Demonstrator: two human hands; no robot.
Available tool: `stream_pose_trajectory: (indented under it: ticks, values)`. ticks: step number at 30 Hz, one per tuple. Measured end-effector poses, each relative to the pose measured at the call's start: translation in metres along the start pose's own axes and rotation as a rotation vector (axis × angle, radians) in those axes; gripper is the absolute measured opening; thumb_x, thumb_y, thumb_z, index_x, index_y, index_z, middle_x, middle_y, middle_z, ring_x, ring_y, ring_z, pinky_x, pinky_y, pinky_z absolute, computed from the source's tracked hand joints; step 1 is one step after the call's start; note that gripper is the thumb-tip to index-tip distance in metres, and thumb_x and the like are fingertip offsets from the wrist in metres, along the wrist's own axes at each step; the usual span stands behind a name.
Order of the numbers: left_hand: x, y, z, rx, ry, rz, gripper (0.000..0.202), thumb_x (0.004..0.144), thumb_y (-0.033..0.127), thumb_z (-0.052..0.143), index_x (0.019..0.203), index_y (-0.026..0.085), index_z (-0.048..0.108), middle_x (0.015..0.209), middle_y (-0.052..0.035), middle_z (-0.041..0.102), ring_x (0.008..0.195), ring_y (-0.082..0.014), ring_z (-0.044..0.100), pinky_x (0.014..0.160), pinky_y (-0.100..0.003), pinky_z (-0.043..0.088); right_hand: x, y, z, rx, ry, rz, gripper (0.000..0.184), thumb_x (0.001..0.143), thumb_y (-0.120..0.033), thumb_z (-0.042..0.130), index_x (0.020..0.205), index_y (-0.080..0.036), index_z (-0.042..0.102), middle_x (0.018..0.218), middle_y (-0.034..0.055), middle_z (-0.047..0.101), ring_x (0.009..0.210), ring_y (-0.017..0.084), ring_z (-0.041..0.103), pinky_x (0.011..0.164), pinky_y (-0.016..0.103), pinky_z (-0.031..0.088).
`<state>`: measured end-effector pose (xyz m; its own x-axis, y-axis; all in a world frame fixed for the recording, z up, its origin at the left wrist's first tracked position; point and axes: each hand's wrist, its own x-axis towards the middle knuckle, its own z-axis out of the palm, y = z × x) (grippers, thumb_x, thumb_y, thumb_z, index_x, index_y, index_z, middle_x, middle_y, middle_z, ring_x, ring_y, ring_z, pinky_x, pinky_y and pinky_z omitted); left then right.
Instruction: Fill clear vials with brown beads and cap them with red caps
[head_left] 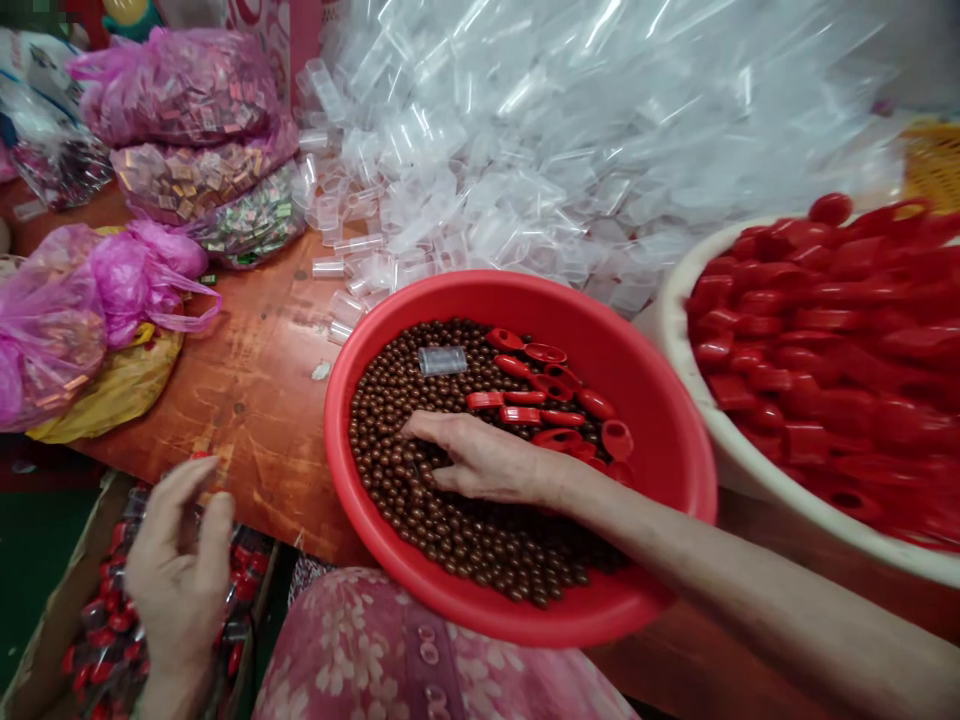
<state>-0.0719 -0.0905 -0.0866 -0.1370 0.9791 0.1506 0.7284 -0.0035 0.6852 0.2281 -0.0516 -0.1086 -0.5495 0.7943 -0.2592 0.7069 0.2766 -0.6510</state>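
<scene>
My right hand (480,455) reaches into a red plastic basin (652,400) and touches the round brown beads (397,480) there. Its index finger and thumb are apart, while the other fingers are mostly hidden. Just behind this hand, a clear plastic tube (442,360) lies on the beads. Red plastic caps with oval openings (559,417) lie on the basin's right side. My left hand (180,570) hovers above a cardboard box (67,620), thumb and fingers apart with nothing visible between them. Small clear pieces with red tops (112,615) fill that box.
A big heap of clear plastic tubes (480,190) covers the back of the wooden table (255,350). To the right stands a white tub (705,420) piled with red caps. Pink bags (180,90) of small pieces are stacked at the back left, with another pink bag (52,320) nearer.
</scene>
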Motion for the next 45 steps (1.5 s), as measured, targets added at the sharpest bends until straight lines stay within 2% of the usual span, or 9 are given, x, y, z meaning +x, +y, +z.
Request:
stream_pose_trajectory:
  ticks: [5,9,13,16,20,29,35,41,45]
  values:
    - [0.017,0.048,0.033,-0.312,-0.528,0.291,0.041,0.087,0.027,0.061,0.127,0.021,0.055,0.13,-0.009,0.059,0.119,-0.0216,0.057,0.105,-0.035,0.045,-0.012,-0.004,-0.022,0.257,0.073,-0.046,0.031,0.078,-0.02,0.069,0.106,-0.017,0.057,0.103,0.0026,0.066,0.096,0.015,0.063,0.086,0.029,0.05]
    - [0.03,0.077,0.061,-0.466,-0.879,0.213,0.057,0.086,0.032,0.063,0.138,0.018,0.045,0.141,-0.0133,0.052,0.127,-0.0241,0.052,0.111,-0.039,0.039,-0.024,-0.007,-0.031,0.469,0.182,-0.119,0.031,0.078,-0.036,0.073,0.104,-0.021,0.063,0.127,0.0083,0.057,0.122,0.02,0.053,0.105,0.041,0.04]
    - [0.034,0.097,0.08,-0.712,-1.057,0.053,0.04,0.085,0.03,0.065,0.122,0.017,0.058,0.117,-0.0083,0.067,0.106,-0.0199,0.062,0.097,-0.031,0.048,-0.031,-0.011,-0.031,0.452,0.291,-0.108,0.033,0.079,-0.047,0.071,0.103,-0.023,0.069,0.135,0.0102,0.05,0.13,0.023,0.046,0.109,0.047,0.035]
    - [0.035,0.102,0.084,-0.785,-1.113,-0.056,0.031,0.082,0.03,0.068,0.11,0.016,0.065,0.098,-0.0036,0.07,0.089,-0.015,0.064,0.081,-0.023,0.049,-0.038,-0.017,-0.032,0.397,0.338,-0.138,0.033,0.08,-0.047,0.07,0.104,-0.024,0.071,0.134,0.0108,0.051,0.128,0.023,0.049,0.108,0.045,0.038]
    - [0.037,0.103,0.08,-0.737,-1.095,0.005,0.021,0.082,0.026,0.067,0.101,0.016,0.071,0.089,-0.0016,0.071,0.08,-0.0113,0.062,0.076,-0.02,0.046,-0.054,-0.016,-0.039,0.305,0.406,-0.135,0.04,0.081,-0.047,0.069,0.114,-0.024,0.067,0.129,0.0102,0.057,0.123,0.023,0.053,0.104,0.041,0.044]
    - [0.043,0.1,0.082,-0.787,-1.128,0.033,0.018,0.082,0.025,0.069,0.098,0.017,0.07,0.096,-0.0054,0.072,0.088,-0.0152,0.066,0.08,-0.024,0.049,-0.086,0.031,-0.045,0.016,0.547,0.21,0.026,0.091,-0.031,0.055,0.11,-0.018,0.065,0.099,0.0087,0.07,0.088,0.022,0.066,0.078,0.036,0.055]
    - [0.045,0.099,0.091,-0.873,-1.087,0.079,0.012,0.09,0.02,0.06,0.102,0.019,0.061,0.106,-0.0033,0.07,0.099,-0.0127,0.064,0.089,-0.024,0.047,-0.059,0.04,-0.03,-0.362,0.444,0.262,0.022,0.089,-0.014,0.048,0.099,-0.018,0.067,0.101,0.0101,0.067,0.097,0.022,0.061,0.087,0.035,0.049]
    - [0.049,0.101,0.099,-0.86,-1.054,0.024,0.01,0.086,0.015,0.06,0.096,0.015,0.062,0.096,-0.0036,0.069,0.091,-0.0113,0.062,0.086,-0.023,0.045,-0.022,0.052,-0.018,-0.387,0.391,0.218,0.022,0.087,-0.009,0.045,0.08,-0.014,0.065,0.083,0.012,0.065,0.081,0.022,0.059,0.081,0.035,0.046]
    - [0.049,0.101,0.099,-0.951,-1.022,-0.055,0.012,0.082,0.015,0.064,0.093,0.014,0.063,0.091,-0.004,0.07,0.088,-0.0107,0.063,0.084,-0.022,0.046,-0.023,0.055,-0.021,-0.332,0.433,0.171,0.017,0.088,-0.013,0.048,0.078,-0.016,0.063,0.077,0.0095,0.065,0.08,0.022,0.059,0.08,0.036,0.046]
